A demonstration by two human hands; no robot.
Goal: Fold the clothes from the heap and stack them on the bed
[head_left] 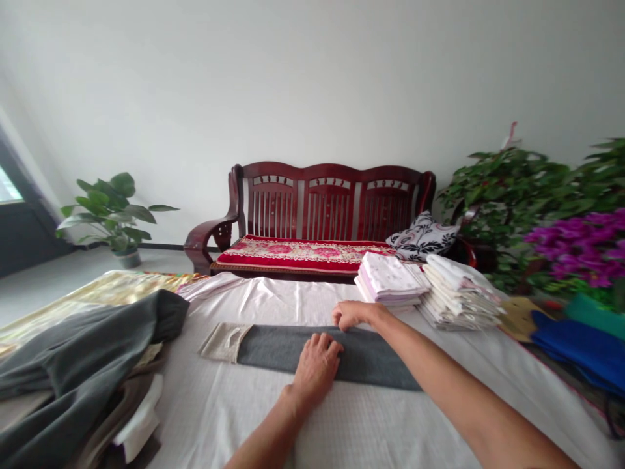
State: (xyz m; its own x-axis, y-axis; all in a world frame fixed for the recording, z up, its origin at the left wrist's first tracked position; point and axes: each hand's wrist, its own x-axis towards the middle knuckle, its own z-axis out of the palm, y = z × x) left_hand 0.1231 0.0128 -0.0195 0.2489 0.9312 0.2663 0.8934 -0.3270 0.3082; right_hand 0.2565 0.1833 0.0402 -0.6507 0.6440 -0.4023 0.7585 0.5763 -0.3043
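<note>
A pair of dark grey trousers (273, 346), folded lengthwise into a long strip with a beige band at its left end, lies across the white sheet (229, 417). My left hand (319, 361) rests on the middle of the strip, fingers laid on the cloth. At the far edge of the trousers, my right hand (352, 314) is closed, its curled fingertips at the cloth and partly hidden. My right forearm passes over the right part of the strip.
Rumpled dark grey clothing (92, 358) lies at the left. Folded white and lilac cloths (390, 277) and a cream stack (459, 293) stand at the back right. Blue fabric (581, 342) lies far right. Beyond are a wooden bench (329, 195) and potted plants (114, 215).
</note>
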